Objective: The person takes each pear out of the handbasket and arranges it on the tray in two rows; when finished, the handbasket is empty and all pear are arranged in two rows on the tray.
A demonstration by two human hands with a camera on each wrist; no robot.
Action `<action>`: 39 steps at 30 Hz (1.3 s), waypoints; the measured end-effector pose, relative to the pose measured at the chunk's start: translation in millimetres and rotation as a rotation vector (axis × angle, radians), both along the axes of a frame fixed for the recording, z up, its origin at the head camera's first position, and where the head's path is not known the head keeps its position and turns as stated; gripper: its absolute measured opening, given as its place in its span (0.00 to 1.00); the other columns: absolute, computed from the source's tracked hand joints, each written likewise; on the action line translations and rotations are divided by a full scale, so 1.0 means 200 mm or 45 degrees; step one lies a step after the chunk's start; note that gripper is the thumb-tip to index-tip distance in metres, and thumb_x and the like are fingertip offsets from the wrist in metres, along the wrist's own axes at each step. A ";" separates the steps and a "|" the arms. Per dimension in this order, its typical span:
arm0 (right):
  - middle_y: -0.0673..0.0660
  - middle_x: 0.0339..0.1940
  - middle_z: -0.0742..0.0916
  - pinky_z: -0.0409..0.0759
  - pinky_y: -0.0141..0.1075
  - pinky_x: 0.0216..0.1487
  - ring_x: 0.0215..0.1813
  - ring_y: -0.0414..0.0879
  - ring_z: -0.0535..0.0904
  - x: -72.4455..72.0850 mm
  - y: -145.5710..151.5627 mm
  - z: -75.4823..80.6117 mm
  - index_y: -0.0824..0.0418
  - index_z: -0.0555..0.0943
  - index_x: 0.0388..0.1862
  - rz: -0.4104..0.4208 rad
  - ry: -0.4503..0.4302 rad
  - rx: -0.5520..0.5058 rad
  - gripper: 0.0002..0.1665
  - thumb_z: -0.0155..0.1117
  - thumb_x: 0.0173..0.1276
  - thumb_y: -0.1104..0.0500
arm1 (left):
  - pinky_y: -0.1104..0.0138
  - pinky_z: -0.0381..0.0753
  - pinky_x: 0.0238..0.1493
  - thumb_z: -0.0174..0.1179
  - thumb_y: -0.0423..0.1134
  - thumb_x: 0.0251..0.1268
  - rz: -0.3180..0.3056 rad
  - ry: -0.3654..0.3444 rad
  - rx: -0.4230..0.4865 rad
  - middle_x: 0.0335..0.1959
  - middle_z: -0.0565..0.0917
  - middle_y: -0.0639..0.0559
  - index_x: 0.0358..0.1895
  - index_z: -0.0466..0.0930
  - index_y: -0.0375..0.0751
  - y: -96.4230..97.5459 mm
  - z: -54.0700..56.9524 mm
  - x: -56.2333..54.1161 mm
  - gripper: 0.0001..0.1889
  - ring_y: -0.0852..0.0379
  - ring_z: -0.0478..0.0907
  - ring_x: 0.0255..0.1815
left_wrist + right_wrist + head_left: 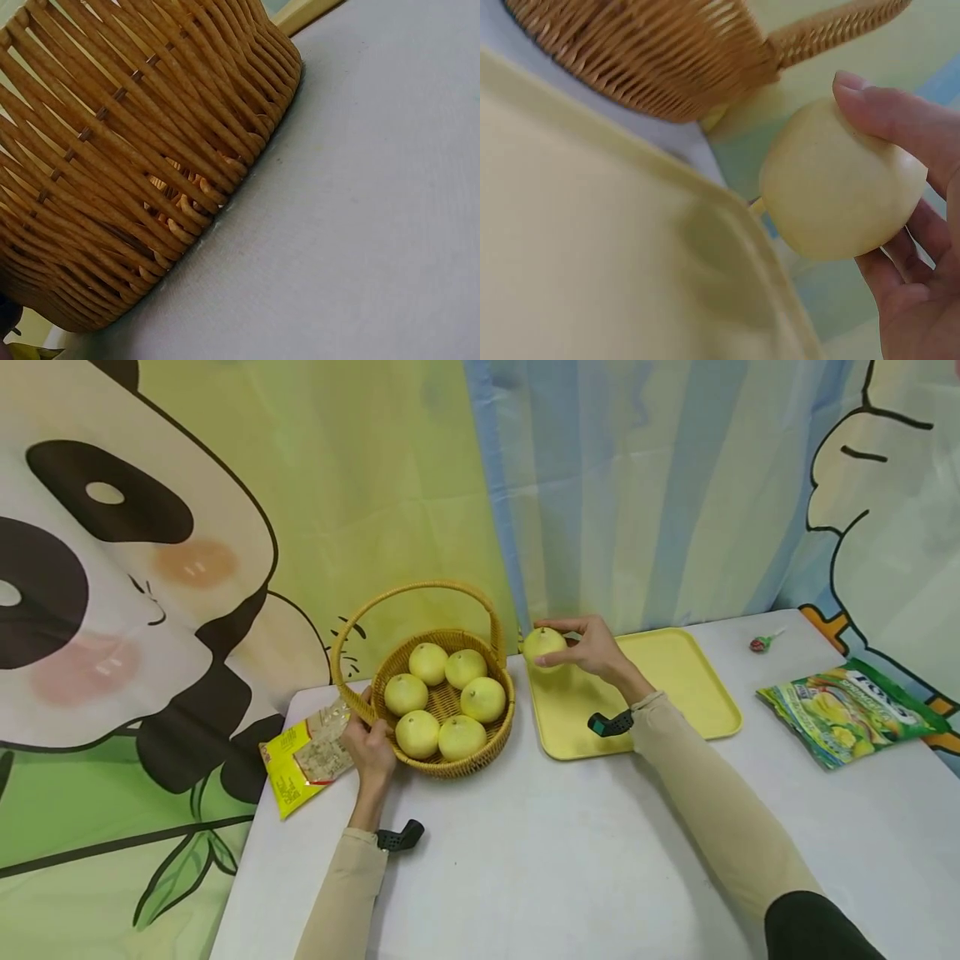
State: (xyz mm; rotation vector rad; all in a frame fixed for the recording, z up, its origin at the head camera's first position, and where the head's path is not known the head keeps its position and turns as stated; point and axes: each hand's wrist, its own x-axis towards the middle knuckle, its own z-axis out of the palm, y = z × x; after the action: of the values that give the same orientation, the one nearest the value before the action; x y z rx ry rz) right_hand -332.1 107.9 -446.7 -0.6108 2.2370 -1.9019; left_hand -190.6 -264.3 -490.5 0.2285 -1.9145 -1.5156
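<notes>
A round, pale yellow-green fruit [544,647] is held in my right hand [592,652], over the back left corner of the yellow tray [675,681]. In the right wrist view the thumb lies across one side of the fruit [832,187], with fingers behind it. My left hand [369,750] grips the wicker basket [501,752] at its left rim, near the foot of the arched handle [420,585]; some of its fingers are hidden. Several similar fruits [462,737] sit in the basket in a ring. Only the basket's woven side [150,150] and the tabletop fill most of the left wrist view.
A yellow bag with a clear window [311,760] lies left of the basket, partly behind my left hand. On the right of the white table [510,860] are a green snack bag [855,710] and a lollipop [761,644]. A printed curtain [405,468] hangs right behind the table.
</notes>
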 end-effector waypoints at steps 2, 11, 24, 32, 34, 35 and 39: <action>0.59 0.72 0.84 0.75 0.48 0.74 0.75 0.53 0.75 -0.02 0.00 -0.03 0.61 0.84 0.68 -0.009 -0.020 0.011 0.38 0.85 0.57 0.62 | 0.78 0.72 0.49 0.49 0.19 0.48 -0.011 0.010 0.012 0.63 0.82 0.23 0.69 0.77 0.24 0.01 0.02 0.00 0.37 0.35 0.78 0.59; 0.59 0.74 0.82 0.80 0.35 0.66 0.73 0.54 0.77 -0.06 0.00 -0.13 0.60 0.83 0.70 -0.017 -0.106 0.009 0.38 0.83 0.59 0.64 | 0.77 0.72 0.53 0.49 0.20 0.46 0.007 0.012 0.011 0.63 0.82 0.24 0.68 0.77 0.22 0.03 0.04 0.01 0.37 0.37 0.78 0.62; 0.58 0.78 0.78 0.69 0.53 0.78 0.79 0.56 0.70 -0.09 0.01 -0.15 0.58 0.78 0.75 0.037 -0.075 0.056 0.41 0.80 0.63 0.64 | 0.80 0.73 0.48 0.48 0.18 0.45 0.011 0.036 0.024 0.60 0.81 0.19 0.67 0.76 0.18 0.01 -0.02 -0.02 0.36 0.29 0.78 0.57; 0.60 0.78 0.77 0.67 0.53 0.79 0.79 0.59 0.71 -0.07 0.02 -0.15 0.61 0.76 0.77 0.037 -0.052 0.040 0.45 0.82 0.60 0.65 | 0.79 0.73 0.48 0.50 0.19 0.46 -0.009 0.016 -0.013 0.61 0.84 0.26 0.68 0.79 0.26 0.00 -0.01 -0.01 0.37 0.36 0.80 0.58; 0.61 0.78 0.77 0.65 0.51 0.81 0.80 0.58 0.70 -0.07 0.02 -0.13 0.61 0.76 0.77 0.041 -0.049 0.023 0.45 0.82 0.60 0.65 | 0.78 0.74 0.46 0.51 0.20 0.47 -0.009 0.000 -0.038 0.60 0.85 0.28 0.68 0.80 0.29 -0.01 -0.01 0.00 0.36 0.39 0.81 0.55; 0.61 0.78 0.78 0.64 0.51 0.81 0.80 0.58 0.70 -0.06 0.02 -0.12 0.62 0.76 0.77 0.042 -0.041 0.015 0.45 0.82 0.60 0.65 | 0.77 0.74 0.45 0.51 0.21 0.48 -0.008 -0.008 -0.049 0.59 0.86 0.29 0.68 0.80 0.29 -0.01 -0.01 0.00 0.36 0.40 0.81 0.54; 0.62 0.77 0.79 0.63 0.50 0.82 0.80 0.58 0.70 -0.04 0.01 -0.05 0.63 0.77 0.75 0.050 0.028 -0.005 0.43 0.81 0.61 0.65 | 0.76 0.75 0.46 0.51 0.22 0.48 -0.009 -0.020 -0.086 0.59 0.86 0.30 0.68 0.80 0.31 -0.01 0.00 0.00 0.36 0.43 0.81 0.53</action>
State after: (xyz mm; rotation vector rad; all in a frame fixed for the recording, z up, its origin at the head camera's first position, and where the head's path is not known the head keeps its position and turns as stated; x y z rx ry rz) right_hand -339.4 110.7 -456.6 -0.6744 2.2181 -1.8899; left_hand -189.7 -267.2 -490.4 0.2041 -1.9776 -1.4548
